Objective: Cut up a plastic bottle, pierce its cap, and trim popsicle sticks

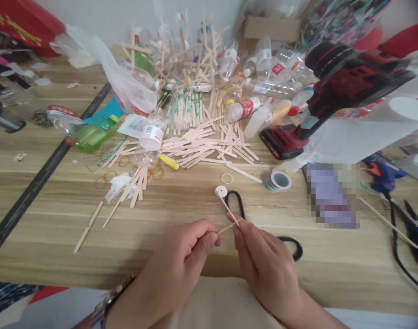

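Just above the table's near edge, my right hand [264, 256] pinches a thin wooden craft stick [227, 208], which slants up and to the left. My left hand [195, 251] is closed at the fingertips on a thin tan strip [225, 228] that meets the stick at my right fingers. Whether this strip is a second stick or a rubber band, I cannot tell. Black scissors handles [243, 205] show beside and behind my right hand, which hides the rest. A small white disc [221, 191] lies by the stick's far tip, with a pale ring [227, 178] beyond it.
Loose craft sticks [198, 148] are piled mid-table, with plastic bottles [151, 130] around and behind. A red cordless drill [346, 87] stands at right. Nearby are a tape roll [277, 181], a blurred-out rectangle [332, 196], a blue glue gun [382, 173] and pliers [416, 233].
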The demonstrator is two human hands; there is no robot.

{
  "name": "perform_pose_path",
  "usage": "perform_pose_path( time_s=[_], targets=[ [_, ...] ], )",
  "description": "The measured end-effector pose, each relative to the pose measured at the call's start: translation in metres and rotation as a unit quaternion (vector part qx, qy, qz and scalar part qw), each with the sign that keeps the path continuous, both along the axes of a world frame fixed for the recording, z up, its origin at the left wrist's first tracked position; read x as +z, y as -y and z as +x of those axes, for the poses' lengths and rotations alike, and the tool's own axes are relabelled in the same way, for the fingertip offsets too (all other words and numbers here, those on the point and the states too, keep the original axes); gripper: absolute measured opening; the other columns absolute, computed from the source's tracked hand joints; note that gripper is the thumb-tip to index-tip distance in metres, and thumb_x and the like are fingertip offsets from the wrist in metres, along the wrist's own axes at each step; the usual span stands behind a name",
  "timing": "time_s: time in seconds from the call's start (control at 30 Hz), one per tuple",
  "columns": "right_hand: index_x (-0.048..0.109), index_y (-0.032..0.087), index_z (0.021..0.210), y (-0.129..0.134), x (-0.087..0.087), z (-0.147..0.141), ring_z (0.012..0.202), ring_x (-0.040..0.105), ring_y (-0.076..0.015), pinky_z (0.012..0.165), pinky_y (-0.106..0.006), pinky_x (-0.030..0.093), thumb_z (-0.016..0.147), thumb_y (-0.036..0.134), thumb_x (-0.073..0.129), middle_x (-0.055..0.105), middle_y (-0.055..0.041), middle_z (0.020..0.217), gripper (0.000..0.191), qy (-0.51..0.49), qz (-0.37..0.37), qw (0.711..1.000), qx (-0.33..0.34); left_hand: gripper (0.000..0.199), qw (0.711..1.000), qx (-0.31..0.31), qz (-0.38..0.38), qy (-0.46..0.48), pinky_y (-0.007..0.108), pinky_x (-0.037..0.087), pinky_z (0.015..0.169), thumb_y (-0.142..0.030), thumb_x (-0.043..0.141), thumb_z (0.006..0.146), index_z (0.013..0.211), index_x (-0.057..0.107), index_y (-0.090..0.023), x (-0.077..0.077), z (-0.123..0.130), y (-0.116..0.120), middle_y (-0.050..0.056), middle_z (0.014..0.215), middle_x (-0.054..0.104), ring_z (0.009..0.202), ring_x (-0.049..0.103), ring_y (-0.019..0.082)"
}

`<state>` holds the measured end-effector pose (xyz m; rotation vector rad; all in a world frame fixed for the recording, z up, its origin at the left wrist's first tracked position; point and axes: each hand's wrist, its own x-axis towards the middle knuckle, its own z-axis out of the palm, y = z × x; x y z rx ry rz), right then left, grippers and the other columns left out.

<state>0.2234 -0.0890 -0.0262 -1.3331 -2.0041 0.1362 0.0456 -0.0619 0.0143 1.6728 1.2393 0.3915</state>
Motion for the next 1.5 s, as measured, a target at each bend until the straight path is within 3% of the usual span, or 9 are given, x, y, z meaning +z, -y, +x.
perform_pose_path(
  time_s=[0.17,0.3,0.4,0.5,0.67,1.0,1.2,1.33,1.5],
  targets=[
    [0.054,0.019,0.109,0.000,0.002,0.002,0.056,0.061,-0.0154,0.053,-0.024,0.047,0.095,0.007,0.044,0.059,0.0005,0.063,0.021,-0.003,0.006,1.000,0.012,0.032,0.993,-0.022,-0.099,0.057,0.020,0.032,0.049,-0.037,0.038,0.097,0.077,0.056,-0.020,0.001,-0.001,-0.007,-0.007,0.057,0.044,0.053,0.042,0.010],
    [0.054,0.015,0.100,0.001,0.003,0.000,0.049,0.059,-0.0147,0.048,-0.025,0.044,0.097,0.011,0.042,0.057,0.0005,0.057,0.013,0.012,0.002,1.000,0.002,0.029,0.997,-0.017,0.071,-0.023,0.022,0.038,0.055,-0.028,0.036,0.097,0.079,0.058,-0.020,-0.002,0.003,0.000,-0.002,0.067,0.061,0.061,0.056,0.013],
    [0.055,0.016,0.096,0.002,0.003,-0.002,0.050,0.061,-0.0141,0.047,-0.024,0.042,0.097,0.012,0.041,0.065,-0.0030,0.065,0.014,0.023,-0.013,1.000,-0.005,0.027,0.971,-0.048,0.205,-0.113,0.025,0.040,0.056,-0.013,0.034,0.091,0.084,0.059,-0.021,-0.006,0.005,0.006,0.002,0.072,0.067,0.063,0.061,0.016],
    [0.055,0.016,0.092,0.002,0.003,-0.004,0.051,0.060,-0.0136,0.047,-0.024,0.041,0.097,0.012,0.041,0.068,-0.0052,0.071,0.015,0.023,-0.008,1.000,-0.013,0.027,0.960,-0.062,0.235,-0.140,0.025,0.041,0.055,-0.009,0.035,0.089,0.085,0.059,-0.021,-0.006,0.004,0.009,0.002,0.071,0.068,0.062,0.063,0.017],
    [0.051,0.019,0.077,0.002,0.008,-0.007,0.047,0.052,-0.0116,0.050,-0.024,0.037,0.095,0.008,0.042,0.055,0.0009,0.056,0.023,0.017,-0.002,1.000,0.022,0.025,0.978,-0.024,0.186,-0.089,0.025,0.045,0.060,-0.018,0.036,0.096,0.088,0.059,-0.022,-0.002,0.007,0.009,0.000,0.076,0.071,0.067,0.066,0.017],
    [0.056,0.012,0.107,0.006,0.007,-0.007,0.049,0.056,-0.0133,0.052,-0.027,0.041,0.098,0.009,0.039,0.061,0.0008,0.059,0.020,0.065,0.023,0.996,0.051,0.032,0.996,-0.020,0.087,-0.024,0.023,0.037,0.056,-0.029,0.036,0.099,0.076,0.055,-0.021,0.002,0.008,0.003,-0.003,0.066,0.062,0.059,0.055,0.013],
    [0.057,0.012,0.101,0.007,0.005,-0.006,0.048,0.054,-0.0126,0.050,-0.027,0.041,0.096,0.006,0.040,0.060,0.0004,0.060,0.018,0.060,0.027,0.996,0.064,0.034,0.999,-0.026,0.009,0.021,0.022,0.037,0.058,-0.036,0.036,0.099,0.076,0.056,-0.021,0.006,0.007,0.000,-0.003,0.069,0.062,0.064,0.054,0.012],
    [0.054,0.017,0.089,0.005,0.005,-0.009,0.052,0.055,-0.0123,0.052,-0.024,0.042,0.096,0.006,0.039,0.060,-0.0004,0.062,0.020,0.017,-0.014,0.998,0.064,0.031,1.000,-0.010,0.021,0.000,0.023,0.037,0.058,-0.033,0.036,0.099,0.076,0.053,-0.021,0.006,0.009,0.001,-0.003,0.069,0.061,0.063,0.054,0.012],
    [0.055,0.018,0.104,0.002,0.011,-0.010,0.064,0.057,-0.0114,0.058,-0.021,0.045,0.097,0.012,0.038,0.062,-0.0017,0.077,0.020,-0.165,-0.154,0.967,0.118,0.026,1.000,-0.002,-0.001,0.000,0.025,0.042,0.068,-0.033,0.036,0.098,0.089,0.057,-0.022,0.004,0.008,0.003,-0.001,0.077,0.066,0.075,0.062,0.015]
  ],
)
